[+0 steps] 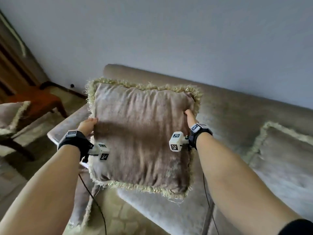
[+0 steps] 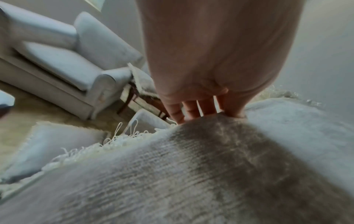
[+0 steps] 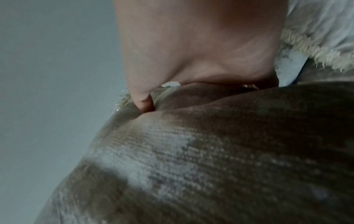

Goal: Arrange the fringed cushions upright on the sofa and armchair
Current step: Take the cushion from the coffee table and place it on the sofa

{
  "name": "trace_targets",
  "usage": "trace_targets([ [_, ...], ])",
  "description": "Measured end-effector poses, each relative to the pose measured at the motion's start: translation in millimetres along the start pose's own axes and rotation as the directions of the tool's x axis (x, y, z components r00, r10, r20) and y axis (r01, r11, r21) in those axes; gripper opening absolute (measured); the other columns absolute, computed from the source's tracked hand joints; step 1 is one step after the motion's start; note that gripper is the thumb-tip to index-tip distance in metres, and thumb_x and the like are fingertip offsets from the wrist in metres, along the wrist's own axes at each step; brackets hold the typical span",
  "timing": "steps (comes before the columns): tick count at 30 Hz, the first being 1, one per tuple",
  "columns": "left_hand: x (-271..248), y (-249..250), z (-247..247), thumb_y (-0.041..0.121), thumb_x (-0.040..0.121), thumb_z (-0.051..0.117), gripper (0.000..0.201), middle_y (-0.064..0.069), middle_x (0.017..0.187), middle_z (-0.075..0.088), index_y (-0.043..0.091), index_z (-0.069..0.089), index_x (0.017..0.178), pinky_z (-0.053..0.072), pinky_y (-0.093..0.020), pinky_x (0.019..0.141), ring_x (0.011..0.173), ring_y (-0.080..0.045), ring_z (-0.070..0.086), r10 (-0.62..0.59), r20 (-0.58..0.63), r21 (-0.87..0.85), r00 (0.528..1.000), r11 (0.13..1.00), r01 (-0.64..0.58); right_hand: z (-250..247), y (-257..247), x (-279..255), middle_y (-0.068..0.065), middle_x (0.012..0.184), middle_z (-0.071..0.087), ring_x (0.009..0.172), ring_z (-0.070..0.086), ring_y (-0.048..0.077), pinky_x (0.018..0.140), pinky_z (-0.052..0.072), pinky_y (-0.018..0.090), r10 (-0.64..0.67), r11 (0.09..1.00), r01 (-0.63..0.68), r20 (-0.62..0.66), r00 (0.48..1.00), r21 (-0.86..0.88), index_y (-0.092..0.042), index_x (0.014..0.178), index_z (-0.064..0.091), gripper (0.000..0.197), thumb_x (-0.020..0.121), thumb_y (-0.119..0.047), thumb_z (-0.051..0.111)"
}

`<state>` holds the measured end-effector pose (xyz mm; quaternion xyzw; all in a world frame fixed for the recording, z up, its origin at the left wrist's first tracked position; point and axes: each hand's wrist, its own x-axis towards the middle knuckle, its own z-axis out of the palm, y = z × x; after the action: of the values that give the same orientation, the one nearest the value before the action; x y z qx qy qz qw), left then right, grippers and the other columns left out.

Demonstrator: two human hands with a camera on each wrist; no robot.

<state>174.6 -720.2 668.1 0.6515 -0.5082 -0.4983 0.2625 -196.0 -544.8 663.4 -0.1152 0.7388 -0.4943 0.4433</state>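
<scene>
Both hands held the cushion (image 1: 140,138) up over the sofa (image 1: 228,119). Left hand (image 1: 87,127) gripped its left edge, fingers curled behind; right hand (image 1: 190,117) pinched the right edge. Second cushion (image 1: 281,150) lay on the sofa's right.

A plain pale grey wall (image 1: 169,31) rises behind the seating, while a brown wooden chair (image 1: 39,100) stands near brown wooden panelling (image 1: 10,65) on a beige patterned floor (image 1: 118,217).
</scene>
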Motion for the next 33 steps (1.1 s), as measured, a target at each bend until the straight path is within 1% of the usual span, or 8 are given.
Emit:
trace_targets([
  [4, 50.1, 24.2, 107.7, 0.022, 0.097, 0.045, 0.031, -0.004, 0.065, 0.038, 0.016, 0.047, 0.067, 0.037, -0.015, 0.040, 0.054, -0.015, 0.036, 0.037, 0.131, 0.087, 0.991, 0.995, -0.049, -58.8, -9.1, 14.6, 0.013, 0.141, 0.047, 0.115, 0.051, 0.030, 0.090, 0.036, 0.040, 0.078, 0.996, -0.072, -0.175, 0.981, 0.043, -0.012, 0.130, 0.051, 0.063, 0.084, -0.056, 0.048],
  [6, 73.6, 26.3, 154.6, 0.020, 0.097, 0.044, 0.031, -0.005, 0.061, 0.039, 0.014, 0.049, 0.067, 0.034, -0.011, 0.035, 0.054, -0.020, 0.035, 0.049, 0.201, 0.127, 0.978, 0.989, -0.076, -83.5, -2.7, 28.4, 0.012, 0.144, 0.045, 0.120, 0.050, 0.031, 0.086, 0.036, 0.041, 0.117, 0.992, -0.100, -0.267, 0.957, 0.079, -0.015, 0.140, 0.045, 0.071, 0.083, -0.058, 0.047],
  [9, 113.8, 16.2, 221.6, 0.019, 0.095, 0.047, 0.028, -0.012, 0.063, 0.050, 0.004, 0.059, 0.076, 0.042, -0.028, 0.066, 0.078, -0.022, 0.041, 0.105, 0.301, 0.154, 0.948, 0.975, -0.157, -115.0, 20.1, 55.6, 0.011, 0.143, 0.047, 0.121, 0.051, 0.031, 0.091, 0.038, 0.041, 0.134, 0.988, -0.092, -0.372, 0.918, 0.128, -0.016, 0.140, 0.048, 0.075, 0.079, -0.060, 0.049],
  [12, 143.9, 9.4, 284.2, 0.022, 0.094, 0.050, 0.027, -0.038, 0.096, 0.056, -0.002, 0.062, 0.095, 0.045, -0.042, 0.082, 0.083, -0.026, 0.053, 0.137, 0.391, 0.137, 0.910, 0.969, -0.205, -135.7, 44.6, 88.1, 0.012, 0.143, 0.048, 0.123, 0.050, 0.032, 0.096, 0.039, 0.039, 0.195, 0.967, -0.088, -0.475, 0.858, 0.237, -0.011, 0.141, 0.046, 0.079, 0.079, -0.060, 0.051],
  [15, 152.1, 2.2, 331.0, 0.020, 0.095, 0.050, 0.022, -0.014, 0.072, 0.052, 0.007, 0.059, 0.080, 0.039, -0.032, 0.068, 0.075, -0.022, 0.048, 0.161, 0.467, 0.147, 0.870, 0.955, -0.256, -148.0, 74.1, 118.8, 0.014, 0.147, 0.043, 0.127, 0.046, 0.032, 0.088, 0.035, 0.034, 0.230, 0.952, -0.071, -0.544, 0.807, 0.298, -0.009, 0.145, 0.041, 0.079, 0.084, -0.059, 0.049],
  [17, 169.7, -11.0, 361.1, 0.020, 0.095, 0.050, 0.024, -0.005, 0.066, 0.044, 0.011, 0.054, 0.073, 0.035, -0.031, 0.065, 0.072, -0.020, 0.041, 0.185, 0.490, 0.157, 0.852, 0.943, -0.295, -153.8, 97.4, 147.5, 0.014, 0.150, 0.040, 0.131, 0.043, 0.032, 0.096, 0.035, 0.037, 0.234, 0.949, -0.051, -0.587, 0.775, 0.311, -0.009, 0.146, 0.040, 0.077, 0.088, -0.058, 0.048],
  [20, 194.2, -33.2, 390.1, 0.018, 0.095, 0.049, 0.021, -0.008, 0.069, 0.041, 0.009, 0.054, 0.076, 0.032, -0.030, 0.063, 0.071, -0.019, 0.038, 0.213, 0.503, 0.161, 0.837, 0.929, -0.333, -153.8, 126.0, 183.1, 0.013, 0.153, 0.036, 0.135, 0.039, 0.032, 0.107, 0.030, 0.040, 0.227, 0.948, -0.029, -0.611, 0.758, 0.316, -0.012, 0.148, 0.037, 0.077, 0.088, -0.061, 0.047],
  [33, 252.8, -85.5, 414.5, 0.021, 0.097, 0.046, 0.025, -0.006, 0.067, 0.045, 0.006, 0.055, 0.078, 0.033, -0.029, 0.059, 0.062, -0.017, 0.039, 0.304, 0.466, 0.208, 0.831, 0.875, -0.437, -129.9, 178.7, 274.0, 0.007, 0.153, 0.037, 0.138, 0.037, 0.031, 0.110, 0.028, 0.042, 0.127, 0.962, 0.060, -0.630, 0.766, 0.266, -0.018, 0.149, 0.037, 0.076, 0.089, -0.064, 0.042],
])
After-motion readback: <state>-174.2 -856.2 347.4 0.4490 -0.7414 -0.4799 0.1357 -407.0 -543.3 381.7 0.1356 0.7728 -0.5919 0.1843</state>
